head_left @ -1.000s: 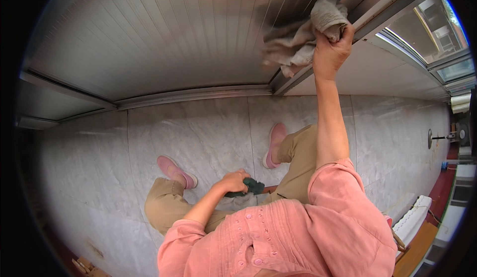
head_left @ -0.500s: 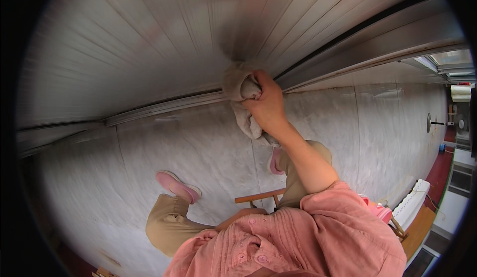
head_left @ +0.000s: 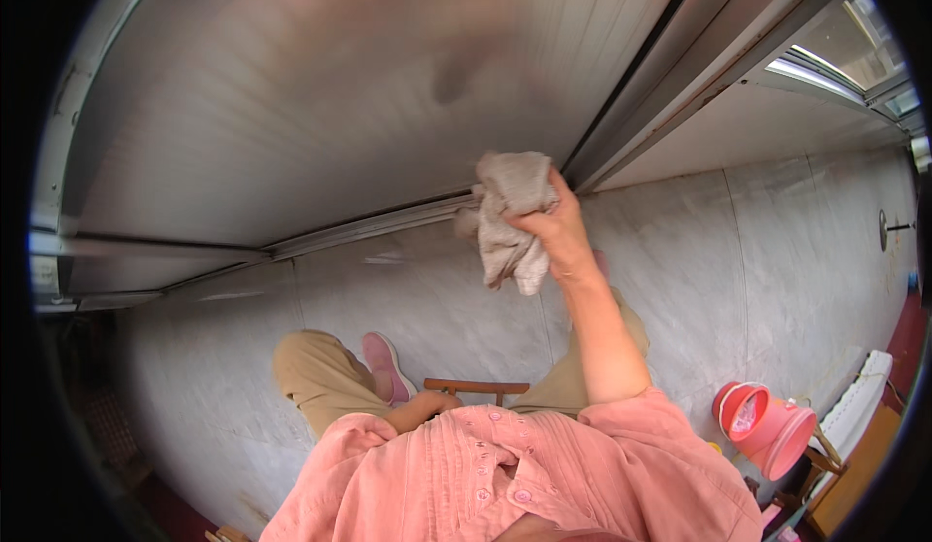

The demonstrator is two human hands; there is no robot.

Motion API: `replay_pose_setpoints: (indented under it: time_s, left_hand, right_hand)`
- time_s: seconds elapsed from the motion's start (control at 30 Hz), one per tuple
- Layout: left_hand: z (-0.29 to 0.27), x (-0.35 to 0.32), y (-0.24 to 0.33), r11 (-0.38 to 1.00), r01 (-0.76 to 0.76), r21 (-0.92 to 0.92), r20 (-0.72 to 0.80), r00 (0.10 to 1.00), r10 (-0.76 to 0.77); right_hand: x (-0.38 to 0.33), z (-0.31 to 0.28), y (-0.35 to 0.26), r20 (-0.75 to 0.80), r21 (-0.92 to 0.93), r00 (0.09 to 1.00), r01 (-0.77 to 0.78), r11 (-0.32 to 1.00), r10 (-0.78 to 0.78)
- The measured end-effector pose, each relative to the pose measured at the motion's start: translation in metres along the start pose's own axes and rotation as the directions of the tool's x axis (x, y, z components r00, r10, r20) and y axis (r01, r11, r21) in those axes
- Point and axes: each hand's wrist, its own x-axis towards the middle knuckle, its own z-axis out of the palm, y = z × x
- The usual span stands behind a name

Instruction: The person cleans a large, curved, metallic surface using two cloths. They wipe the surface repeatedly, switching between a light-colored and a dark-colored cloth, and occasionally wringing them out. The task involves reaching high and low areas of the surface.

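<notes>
A crumpled, pale grey-beige cloth (head_left: 515,207) is bunched in my right hand (head_left: 555,231), the thumb pressed over it and its lower end hanging loose. The cloth is up against the lower part of a ribbed metallic panel (head_left: 291,124), beside an upright frame strip (head_left: 670,85). A dim reflection shows on the panel. My left hand (head_left: 434,404) rests low by my lap, between my tan-trousered legs; its fingers are too hidden to read. Just ahead of it is the wooden bar of a stool (head_left: 476,386).
Grey marbled floor (head_left: 243,416) runs beneath the panel's bottom rail (head_left: 379,220). Pink buckets (head_left: 777,437) stand at the right, beside a wooden bench (head_left: 859,479) bearing a white item (head_left: 854,401). A window (head_left: 845,47) shows at upper right.
My right hand has turned, and the cloth now spreads more openly, slightly right of before. My view has shifted, bringing the buckets into sight. My left arm stays low.
</notes>
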Motion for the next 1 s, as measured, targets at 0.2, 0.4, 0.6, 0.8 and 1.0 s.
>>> replay_pose_setpoints:
  time_s: [0.2,0.4,0.6,0.8,1.0]
  left_hand:
    - [-0.045,-0.041,-0.013,0.989,0.034,0.145,-0.301,0.953,0.011]
    - [-0.099,-0.152,-0.049,0.382,-0.816,-0.434,-0.900,0.368,-0.235]
    - [-0.115,-0.311,-0.058,0.063,-0.997,0.051,-0.937,-0.070,-0.342]
    - [-0.140,-0.386,-0.108,-0.004,-0.977,0.212,-0.895,-0.192,-0.403]
    - [-0.163,-0.315,-0.131,-0.277,-0.918,0.284,-0.728,-0.018,-0.685]
  right_hand:
    - [-0.032,-0.003,0.011,0.070,0.400,0.997,-0.066,0.914,0.042]
    - [-0.060,0.067,-0.005,0.041,0.390,0.997,0.039,0.920,-0.060]
    - [-0.015,0.179,-0.144,0.061,-0.066,0.613,0.790,0.609,-0.788]
    - [0.099,0.251,-0.186,0.156,-0.488,0.138,0.872,0.045,-0.978]
    - [0.118,0.321,-0.117,0.601,-0.409,-0.162,0.779,-0.475,-0.783]
